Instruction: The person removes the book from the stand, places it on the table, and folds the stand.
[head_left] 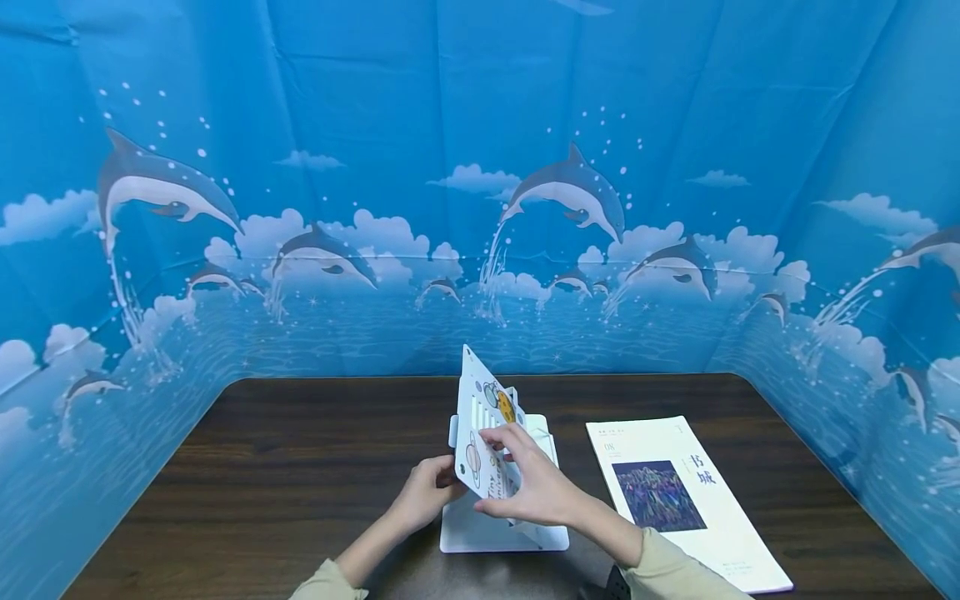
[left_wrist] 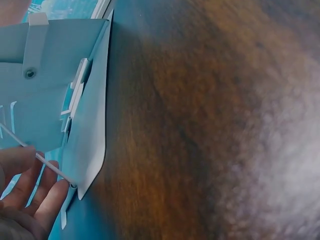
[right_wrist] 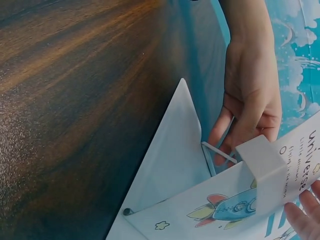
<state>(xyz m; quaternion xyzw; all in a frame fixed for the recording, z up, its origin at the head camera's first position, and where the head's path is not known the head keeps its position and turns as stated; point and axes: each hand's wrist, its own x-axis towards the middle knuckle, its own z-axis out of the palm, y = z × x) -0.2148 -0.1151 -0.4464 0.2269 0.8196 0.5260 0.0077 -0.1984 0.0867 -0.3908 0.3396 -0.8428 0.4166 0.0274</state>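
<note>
A white book stand (head_left: pixel 486 446) with cartoon space pictures and lettering has its panel raised and tilted over a flat white base (head_left: pixel 498 537). My left hand (head_left: pixel 423 496) is behind the panel's lower left corner. In the left wrist view its fingers pinch a thin white wire support (left_wrist: pixel 55 170). My right hand (head_left: pixel 532 483) holds the panel from its printed side, fingers bent against the face and thumb near the lower edge. The right wrist view shows its fingertips (right_wrist: pixel 298 220) beside a white folded clip (right_wrist: pixel 270 172) on the panel.
A white magazine (head_left: pixel 652 450) with a dark picture on its cover lies right of the stand. Dark wood tabletop (head_left: pixel 300 450) extends around both. A blue dolphin-print curtain (head_left: pixel 405 167) borders the table at the back and sides.
</note>
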